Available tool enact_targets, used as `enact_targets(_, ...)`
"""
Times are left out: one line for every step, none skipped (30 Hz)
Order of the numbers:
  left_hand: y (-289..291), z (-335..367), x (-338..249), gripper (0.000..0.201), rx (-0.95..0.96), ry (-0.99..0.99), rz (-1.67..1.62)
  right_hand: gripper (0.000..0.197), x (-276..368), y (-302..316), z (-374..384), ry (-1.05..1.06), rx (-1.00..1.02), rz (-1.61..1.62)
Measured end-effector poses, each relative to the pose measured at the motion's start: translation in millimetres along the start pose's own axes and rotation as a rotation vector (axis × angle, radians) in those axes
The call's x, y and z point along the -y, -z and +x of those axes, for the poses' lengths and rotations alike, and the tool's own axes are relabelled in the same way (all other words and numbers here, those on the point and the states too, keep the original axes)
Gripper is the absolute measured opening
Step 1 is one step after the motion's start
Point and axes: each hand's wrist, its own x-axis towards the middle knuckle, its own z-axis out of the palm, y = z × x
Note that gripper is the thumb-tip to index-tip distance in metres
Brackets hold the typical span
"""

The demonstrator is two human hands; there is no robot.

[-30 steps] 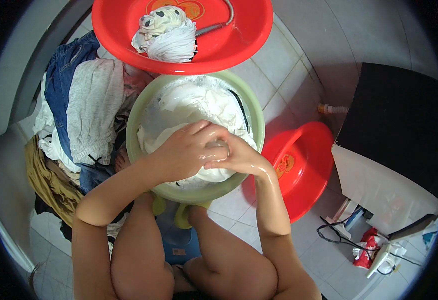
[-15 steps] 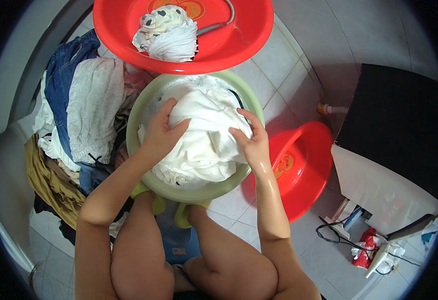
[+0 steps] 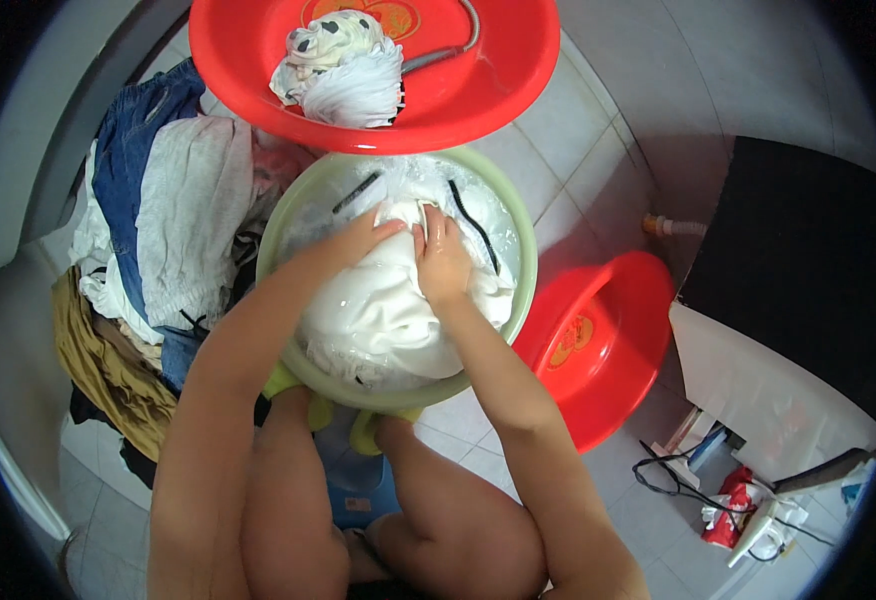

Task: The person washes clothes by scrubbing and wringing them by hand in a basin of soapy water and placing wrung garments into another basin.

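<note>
A pale green basin [image 3: 526,270] between my feet holds soapy water and a bulky, wet white garment [image 3: 388,310]. Near the far middle of the basin, my left hand [image 3: 366,236] grips the cloth, its fingertips partly hidden in the folds. Close beside it on the right, my right hand [image 3: 442,258] has its fingers closed on the same white cloth. Black strips show in the suds, one [image 3: 356,193] beyond my left hand and a longer one [image 3: 474,226] to the right. The garment's exact kind is hidden by its bunching.
A large red basin [image 3: 248,110] at the far side holds wrung-out light clothes [image 3: 348,75] and a metal shower hose [image 3: 443,55]. Another red basin [image 3: 618,350] leans at the right. Heaped laundry [image 3: 193,220] lies left. A black-topped white cabinet [image 3: 778,370] and cables [image 3: 673,480] are at right.
Both hands moved inward and now press close together on the white cloth. The garment sits lower and more spread in the water, uncovering the black strips. The view shifted slightly.
</note>
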Motion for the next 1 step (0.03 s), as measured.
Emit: enact_targets(-0.6, 3.1, -0.1, 0.068, 0.003, -0.003, 0.0, 0.037, -5.6, -6.6, 0.3, 0.028, -0.005, -0.006)
